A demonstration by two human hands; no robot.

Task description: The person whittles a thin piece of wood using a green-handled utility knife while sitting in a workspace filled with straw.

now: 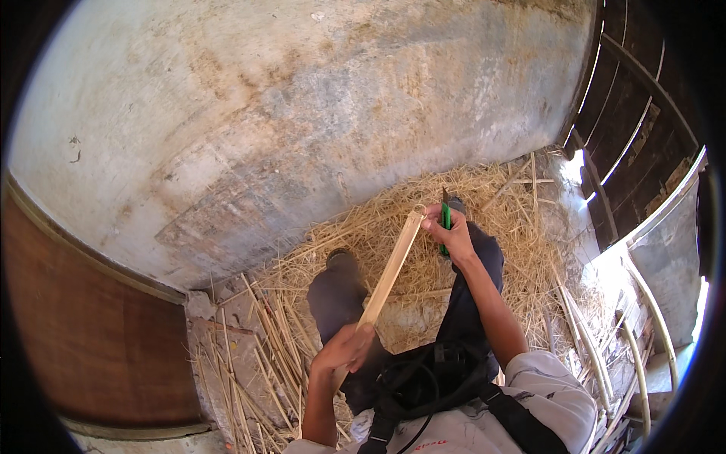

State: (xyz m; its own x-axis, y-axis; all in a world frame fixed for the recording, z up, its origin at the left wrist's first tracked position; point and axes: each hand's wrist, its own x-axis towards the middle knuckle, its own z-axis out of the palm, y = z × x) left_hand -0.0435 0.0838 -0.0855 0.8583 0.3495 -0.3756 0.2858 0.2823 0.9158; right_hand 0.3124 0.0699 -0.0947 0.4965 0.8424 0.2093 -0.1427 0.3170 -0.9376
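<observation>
A long pale strip of split bamboo or wood [393, 265] slants up between my knees. My left hand [345, 347] is closed around its lower part. At the strip's upper end is my right hand [449, 231], closed around a green utility knife [445, 227] whose dark blade points away from me. The right fingertips touch or nearly touch the strip's end, where a thin curled shaving [420, 209] shows. Whether those fingers also pinch the strip, I cannot tell.
Straw-like shavings [378, 219] cover the floor before my feet, against a stained wall [325, 129]. Thin sticks [265, 356] lie at the left, thicker poles [590, 348] at the right. A brown wooden panel [91, 325] stands far left, a dark slatted door [643, 106] upper right.
</observation>
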